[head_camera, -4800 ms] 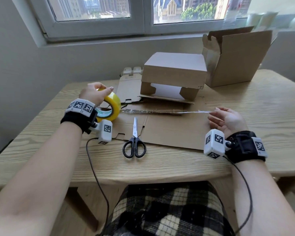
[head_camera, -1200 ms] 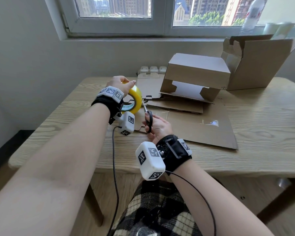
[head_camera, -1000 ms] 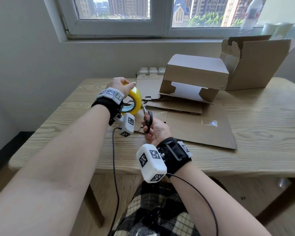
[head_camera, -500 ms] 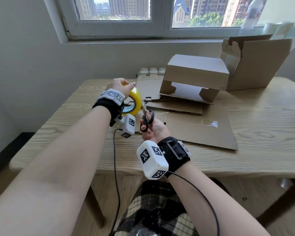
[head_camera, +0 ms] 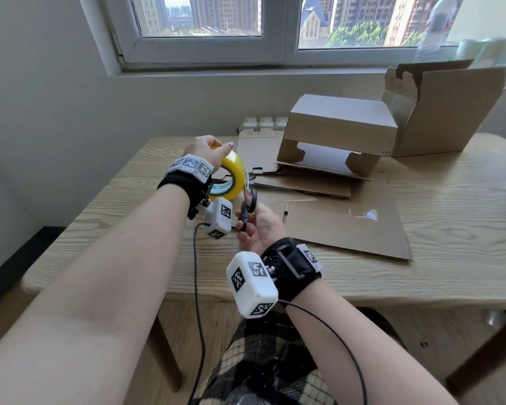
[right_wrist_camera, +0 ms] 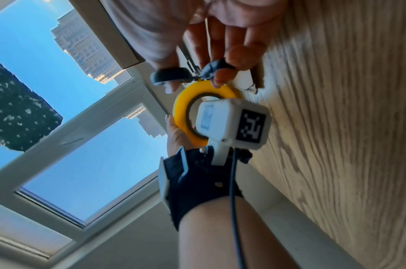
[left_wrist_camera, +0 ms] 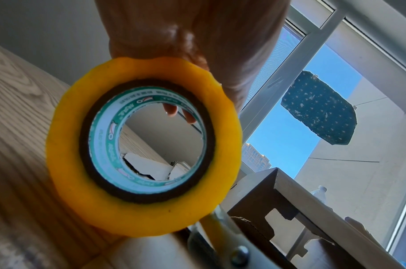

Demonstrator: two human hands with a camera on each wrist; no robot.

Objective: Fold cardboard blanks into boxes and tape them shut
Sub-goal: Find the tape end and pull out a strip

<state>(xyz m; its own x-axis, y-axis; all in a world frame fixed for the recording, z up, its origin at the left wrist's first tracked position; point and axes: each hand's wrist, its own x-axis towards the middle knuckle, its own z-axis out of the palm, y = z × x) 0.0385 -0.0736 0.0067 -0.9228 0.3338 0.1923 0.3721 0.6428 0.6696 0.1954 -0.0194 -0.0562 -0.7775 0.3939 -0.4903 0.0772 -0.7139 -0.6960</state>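
My left hand grips a yellow tape roll from above and holds it on edge over the table's left part; the roll fills the left wrist view. My right hand holds black scissors by their handles, blades pointing up against the roll's right side. In the right wrist view my fingers are hooked through the scissor handles. A flat cardboard blank lies on the table, with a tape end stuck on it. A folded box stands behind it.
A large open carton stands at the back right by the window. More flat cardboard pieces lie under the folded box. A white power strip sits against the wall. The wooden table has bare surface at right.
The tape strip was stretched across the blank with the scissors lying on the table; now my right hand has picked up the scissors and brought them to the roll. The handles have spread slightly.
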